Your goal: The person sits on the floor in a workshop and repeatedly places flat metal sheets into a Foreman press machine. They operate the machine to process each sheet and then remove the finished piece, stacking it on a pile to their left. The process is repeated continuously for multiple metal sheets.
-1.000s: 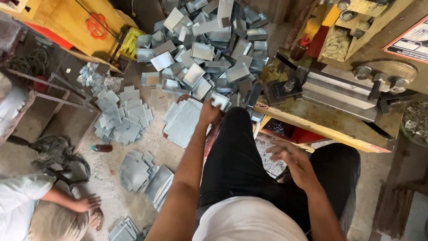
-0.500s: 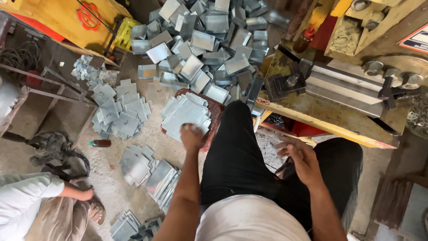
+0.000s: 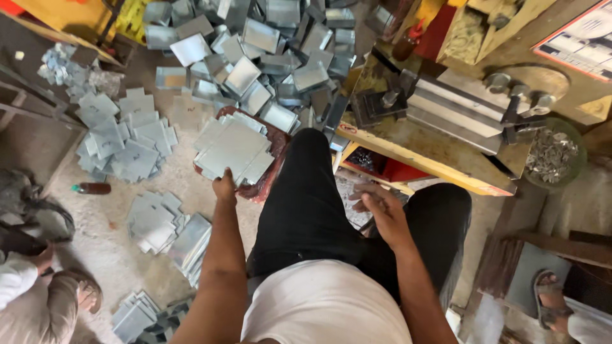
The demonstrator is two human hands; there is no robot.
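Left grip (image 3: 224, 186) closed on flat metal sheets (image 3: 233, 150) stacked in red tray (image 3: 271, 162); right grip (image 3: 377, 207) loose, holding nothing.

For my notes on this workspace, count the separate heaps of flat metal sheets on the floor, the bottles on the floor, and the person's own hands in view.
Heaps of flat metal sheets: 5, with edges that blur together
Bottles: 1
Hands: 2, the left hand touching the nearest heap and the right hand holding nothing
Total: 8

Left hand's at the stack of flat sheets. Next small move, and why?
Probably pinch the top sheet and lift it. The left hand touches the near edge of the flat sheet stack without a visible grasp, while the right hand hangs empty above the lap, near the press.
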